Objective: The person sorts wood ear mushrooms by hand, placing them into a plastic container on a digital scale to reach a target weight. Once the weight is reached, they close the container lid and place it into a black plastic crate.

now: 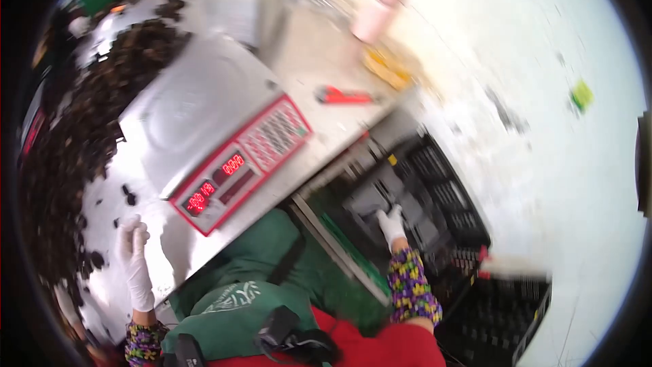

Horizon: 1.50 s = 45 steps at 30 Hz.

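My left hand [134, 261], in a white glove, is raised over the white tabletop beside the scale. Its fingers are loosely bent and a little apart, and I see nothing in them. The digital scale [204, 112] has a metal pan and a red-framed panel with lit red digits. Dark brown pieces [75, 143] are heaped to its left, with a few scattered near my left hand. My right hand [392, 226], also gloved, reaches down into a black plastic crate [455, 194]. Its thumb and fingers are spread against dark grey flat items [377, 194], too blurred to name.
A second black crate [506, 316] stands at the lower right. On the table lie a red cutter [345, 96], a yellow packet [388, 68], a pink bottle [379, 12] and a stack of white trays [248, 0]. A pale wall rises at the right.
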Each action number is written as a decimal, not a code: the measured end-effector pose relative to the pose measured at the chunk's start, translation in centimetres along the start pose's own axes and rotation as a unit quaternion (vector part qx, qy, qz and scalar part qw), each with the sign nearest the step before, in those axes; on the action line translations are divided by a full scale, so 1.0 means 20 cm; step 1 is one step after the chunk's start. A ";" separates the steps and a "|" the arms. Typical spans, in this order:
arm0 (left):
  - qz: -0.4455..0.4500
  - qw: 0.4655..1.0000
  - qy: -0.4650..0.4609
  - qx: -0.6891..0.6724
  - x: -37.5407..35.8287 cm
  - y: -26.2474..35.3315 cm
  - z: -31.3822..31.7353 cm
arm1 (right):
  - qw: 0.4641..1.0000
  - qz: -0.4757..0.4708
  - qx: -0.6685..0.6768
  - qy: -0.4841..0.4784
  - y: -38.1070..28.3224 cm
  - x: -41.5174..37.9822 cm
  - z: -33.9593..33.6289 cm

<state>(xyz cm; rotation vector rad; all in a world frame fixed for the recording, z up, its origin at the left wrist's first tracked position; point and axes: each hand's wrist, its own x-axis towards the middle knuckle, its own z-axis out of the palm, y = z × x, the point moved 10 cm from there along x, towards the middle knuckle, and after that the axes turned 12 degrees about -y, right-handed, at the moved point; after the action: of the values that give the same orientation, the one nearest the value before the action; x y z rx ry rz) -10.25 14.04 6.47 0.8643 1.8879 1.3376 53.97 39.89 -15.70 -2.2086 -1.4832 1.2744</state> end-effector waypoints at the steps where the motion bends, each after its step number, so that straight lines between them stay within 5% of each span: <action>1: 0.020 0.999 0.036 0.004 -0.04 -0.08 -0.08 | 0.989 -0.136 0.006 0.051 0.02 0.21 -0.04; 3: 0.036 0.991 0.114 0.057 -0.17 -0.26 -0.24 | 0.946 -0.269 0.033 0.178 -0.63 -0.09 -0.28; 6: 0.091 0.935 0.206 0.274 -0.39 -0.18 -0.32 | 0.855 -0.474 -0.069 0.198 -1.44 -0.32 -0.37; 8: 0.078 0.938 0.287 0.177 -0.47 -0.42 -0.37 | 0.796 -0.566 -0.103 0.188 -1.94 -0.50 -0.32; 9: 0.099 0.922 0.259 0.270 -0.47 -0.32 -0.33 | 0.773 -0.605 -0.103 0.164 -2.17 -0.56 -0.27; 14: 0.106 0.859 0.289 0.408 -0.49 -0.14 -0.22 | 0.664 -0.716 -0.185 0.114 -3.09 -0.52 0.10; 16: 0.102 0.875 0.291 0.374 -0.49 -0.17 -0.24 | 0.585 -0.725 -0.302 0.202 -3.37 -0.43 0.31; 18: 0.083 0.869 0.283 0.397 -0.49 -0.16 -0.24 | 0.611 -0.714 -0.301 0.162 -3.61 -0.19 0.43; 21: 0.083 0.863 0.290 0.404 -0.50 -0.20 -0.24 | 0.717 -0.581 -0.381 0.063 -3.73 0.01 0.56; 23: 0.091 0.856 0.283 0.423 -0.49 -0.20 -0.23 | 0.673 -0.594 -0.437 0.058 -3.80 0.03 0.59; 30: 0.092 0.849 0.254 0.455 -0.49 -0.19 -0.23 | 0.656 -0.626 -0.409 0.100 -3.82 0.01 0.56; 32: 0.083 0.848 0.258 0.456 -0.49 -0.21 -0.23 | 0.708 -0.541 -0.416 0.181 -3.78 -0.16 0.47; 36: 0.086 0.862 0.251 0.432 -0.49 -0.23 -0.22 | 0.752 -0.475 -0.428 0.159 -3.76 -0.20 0.41; 38: 0.090 0.865 0.250 0.425 -0.49 -0.22 -0.25 | 0.670 -0.685 -0.233 0.165 -3.78 -0.24 0.28; 40: 0.110 0.920 0.226 0.300 -0.48 -0.24 -0.33 | 0.649 -0.704 -0.248 0.149 -3.65 -0.47 0.32; 41: 0.088 0.917 0.264 0.286 -0.48 -0.26 -0.42 | 0.628 -0.719 -0.265 0.134 -3.53 -0.69 0.37; 43: 0.051 0.896 0.350 0.269 -0.49 -0.29 -0.67 | 0.503 -0.759 -0.367 0.191 -3.21 -1.24 0.54; 45: 0.024 0.863 0.413 0.288 -0.46 -0.27 -0.91 | 0.511 -0.786 -0.341 0.075 -2.95 -1.35 0.65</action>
<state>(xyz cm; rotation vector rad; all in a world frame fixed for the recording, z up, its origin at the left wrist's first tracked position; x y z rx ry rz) -20.65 -4.35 7.27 0.6359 3.0648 1.2884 1.65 42.09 24.92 -0.1474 -2.7858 -0.2324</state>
